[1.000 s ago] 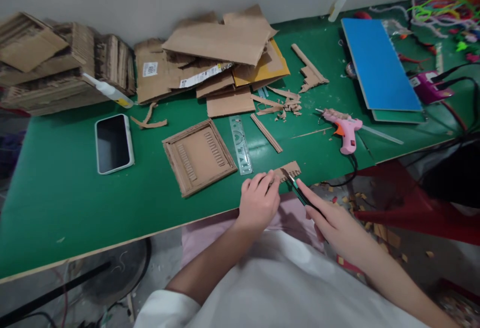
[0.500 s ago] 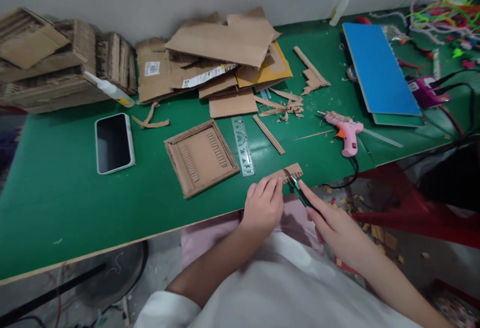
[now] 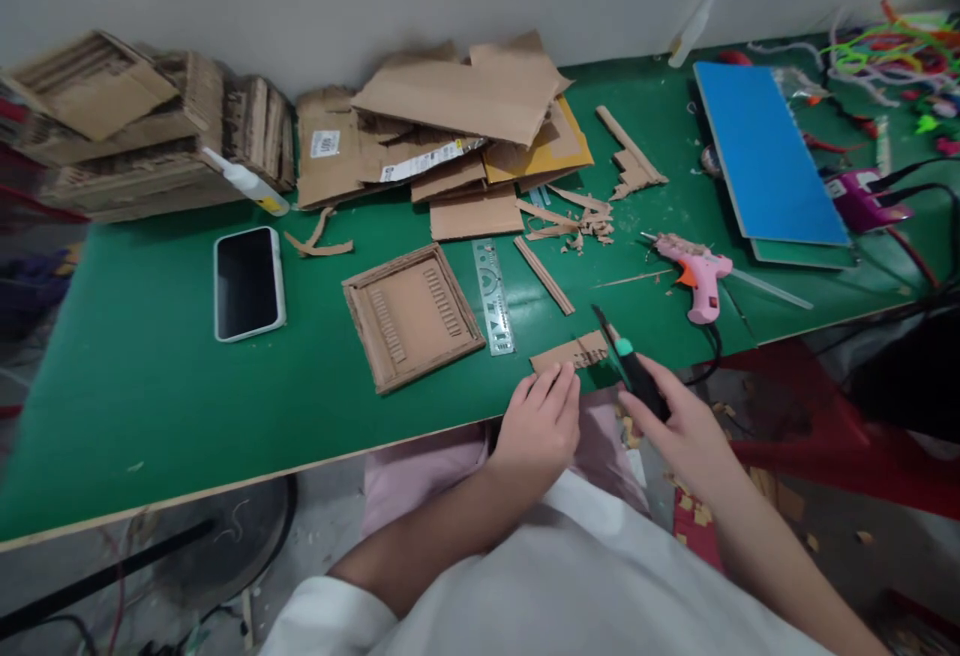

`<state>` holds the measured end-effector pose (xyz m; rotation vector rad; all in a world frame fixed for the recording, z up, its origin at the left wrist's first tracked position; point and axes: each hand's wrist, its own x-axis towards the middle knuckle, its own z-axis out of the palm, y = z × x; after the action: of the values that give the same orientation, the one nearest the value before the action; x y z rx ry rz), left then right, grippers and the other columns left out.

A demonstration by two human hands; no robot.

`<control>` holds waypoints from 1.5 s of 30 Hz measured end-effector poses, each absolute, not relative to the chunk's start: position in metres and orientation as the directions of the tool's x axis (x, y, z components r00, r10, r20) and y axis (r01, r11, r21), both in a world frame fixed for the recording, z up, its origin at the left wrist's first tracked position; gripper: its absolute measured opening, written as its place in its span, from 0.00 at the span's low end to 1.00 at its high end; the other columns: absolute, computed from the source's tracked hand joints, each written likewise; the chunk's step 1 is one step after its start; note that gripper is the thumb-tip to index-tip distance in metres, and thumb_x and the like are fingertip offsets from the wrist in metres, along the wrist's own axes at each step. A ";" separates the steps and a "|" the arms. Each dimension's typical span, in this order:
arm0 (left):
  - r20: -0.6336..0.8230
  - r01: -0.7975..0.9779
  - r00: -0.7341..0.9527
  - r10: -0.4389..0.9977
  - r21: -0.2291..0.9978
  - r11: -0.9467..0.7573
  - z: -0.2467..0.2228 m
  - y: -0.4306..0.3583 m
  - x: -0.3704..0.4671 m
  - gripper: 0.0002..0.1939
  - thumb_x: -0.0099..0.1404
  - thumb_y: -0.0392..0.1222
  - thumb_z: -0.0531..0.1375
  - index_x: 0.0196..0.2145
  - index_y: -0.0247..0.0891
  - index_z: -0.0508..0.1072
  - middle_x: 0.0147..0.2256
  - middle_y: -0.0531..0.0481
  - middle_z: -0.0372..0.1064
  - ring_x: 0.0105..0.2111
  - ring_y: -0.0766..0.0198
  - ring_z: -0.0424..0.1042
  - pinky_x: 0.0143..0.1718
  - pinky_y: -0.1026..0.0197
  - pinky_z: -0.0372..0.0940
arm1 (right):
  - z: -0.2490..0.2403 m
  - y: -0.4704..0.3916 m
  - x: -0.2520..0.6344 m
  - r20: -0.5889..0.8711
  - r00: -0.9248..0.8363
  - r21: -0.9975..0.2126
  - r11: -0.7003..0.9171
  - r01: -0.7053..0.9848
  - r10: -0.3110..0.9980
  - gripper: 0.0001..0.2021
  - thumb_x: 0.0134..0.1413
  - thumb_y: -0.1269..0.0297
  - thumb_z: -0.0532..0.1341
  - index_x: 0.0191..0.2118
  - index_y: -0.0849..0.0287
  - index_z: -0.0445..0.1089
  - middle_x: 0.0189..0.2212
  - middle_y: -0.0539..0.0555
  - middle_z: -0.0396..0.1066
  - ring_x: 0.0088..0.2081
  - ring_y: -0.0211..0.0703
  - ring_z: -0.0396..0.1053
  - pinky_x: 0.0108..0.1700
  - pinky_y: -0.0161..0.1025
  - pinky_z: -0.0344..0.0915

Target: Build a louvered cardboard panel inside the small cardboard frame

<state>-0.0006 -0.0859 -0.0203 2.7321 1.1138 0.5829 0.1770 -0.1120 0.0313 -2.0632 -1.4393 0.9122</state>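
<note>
A small cardboard strip (image 3: pixel 564 352) with cut notches at its right end lies near the table's front edge. My left hand (image 3: pixel 541 416) rests on its lower edge, fingers laid out flat and pressing it down. In my right hand (image 3: pixel 679 416) is a craft knife (image 3: pixel 637 376) with a black handle and a green collar; its blade is lifted just to the right of the strip, apart from it. Left of the strip lies a square cardboard tray (image 3: pixel 412 311) with two rows of small slats glued inside. A clear stencil ruler (image 3: pixel 493 301) is beside the tray.
A pink glue gun (image 3: pixel 701 281) lies to the right, near a blue board (image 3: pixel 769 156). Cardboard scraps (image 3: pixel 457 91) pile up against the wall, with offcuts (image 3: pixel 581 216) in front. A phone (image 3: pixel 249 281) and a glue bottle (image 3: pixel 251 184) are on the left.
My right hand has drawn the craft knife off the strip and raised it to the right. My left hand's fingers have flattened, uncovering more of the strip. The view has shifted slightly.
</note>
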 end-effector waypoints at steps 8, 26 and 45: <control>0.287 0.562 0.719 0.633 0.296 -0.773 -0.014 -0.071 -0.009 0.18 0.64 0.34 0.49 0.50 0.26 0.65 0.51 0.37 0.64 0.55 0.54 0.59 0.56 0.50 0.57 | 0.015 -0.066 0.188 -0.218 0.090 -0.783 -0.229 0.579 0.972 0.20 0.49 0.62 0.56 0.49 0.56 0.60 0.43 0.55 0.69 0.35 0.42 0.70 0.36 0.40 0.67; 0.288 0.809 0.495 0.820 0.193 -0.556 -0.005 -0.047 -0.022 0.18 0.63 0.39 0.52 0.50 0.32 0.66 0.51 0.35 0.63 0.53 0.51 0.62 0.55 0.42 0.56 | 0.011 -0.075 0.172 -0.045 0.129 -0.504 -0.134 0.853 0.991 0.19 0.52 0.59 0.56 0.51 0.52 0.60 0.45 0.54 0.69 0.43 0.48 0.70 0.40 0.42 0.66; 0.415 0.703 0.616 0.670 0.096 -0.705 -0.026 -0.081 -0.038 0.18 0.62 0.32 0.52 0.51 0.31 0.66 0.52 0.36 0.63 0.54 0.51 0.61 0.49 0.48 0.64 | 0.027 0.008 0.132 -0.167 -0.038 -0.911 -0.140 0.388 0.985 0.13 0.53 0.61 0.53 0.45 0.55 0.58 0.30 0.50 0.70 0.28 0.39 0.70 0.29 0.37 0.68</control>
<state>-0.0384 -0.0806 -0.0255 2.8914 1.2302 0.6917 0.1325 0.0082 0.0265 -1.5872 -1.4740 1.1679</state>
